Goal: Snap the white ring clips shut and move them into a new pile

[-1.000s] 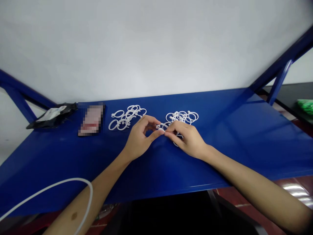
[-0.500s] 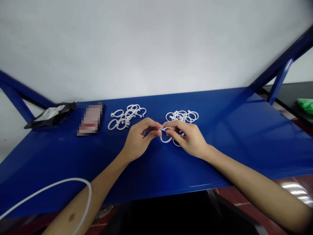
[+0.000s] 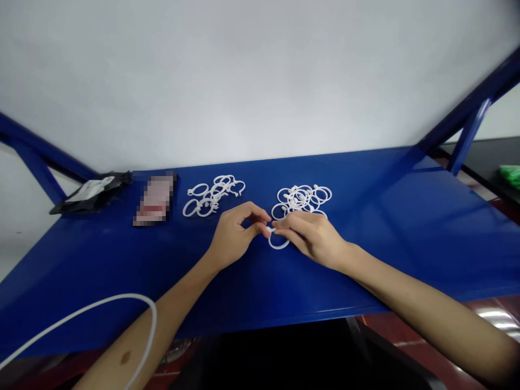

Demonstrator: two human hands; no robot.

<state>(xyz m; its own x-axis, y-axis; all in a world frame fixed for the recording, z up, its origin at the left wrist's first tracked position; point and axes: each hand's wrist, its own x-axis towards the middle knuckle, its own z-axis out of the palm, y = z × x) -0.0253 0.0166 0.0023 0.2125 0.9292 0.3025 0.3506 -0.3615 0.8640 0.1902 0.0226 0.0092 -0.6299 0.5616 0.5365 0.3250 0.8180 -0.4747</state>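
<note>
Between my two hands is a white plastic curtain ring (image 3: 279,247), its loop hanging down toward me. My left hand (image 3: 239,233) pinches the ring's clasp end between thumb and fingers. From the other side, my right hand (image 3: 314,235) has its thumb and index finger closed on the ring close to the clasp; the fingers partly hide whether the clasp is fastened. Behind my right hand lies a heap of similar white rings (image 3: 298,197), some covered by the hand. Beyond my left hand is another group of white rings (image 3: 217,189), several with open ends.
A blue metal table (image 3: 252,292) carries everything, with a pale wall behind it. At the left lie a blurred-out phone-like object (image 3: 155,199) and a black plastic packet (image 3: 91,192). A white cable (image 3: 81,311) loops over my left forearm. Blue braces (image 3: 467,138) flank the table.
Both hands have come slightly nearer to me with the ring. The right fingers are now more closed over its top, and more of the heap behind shows.
</note>
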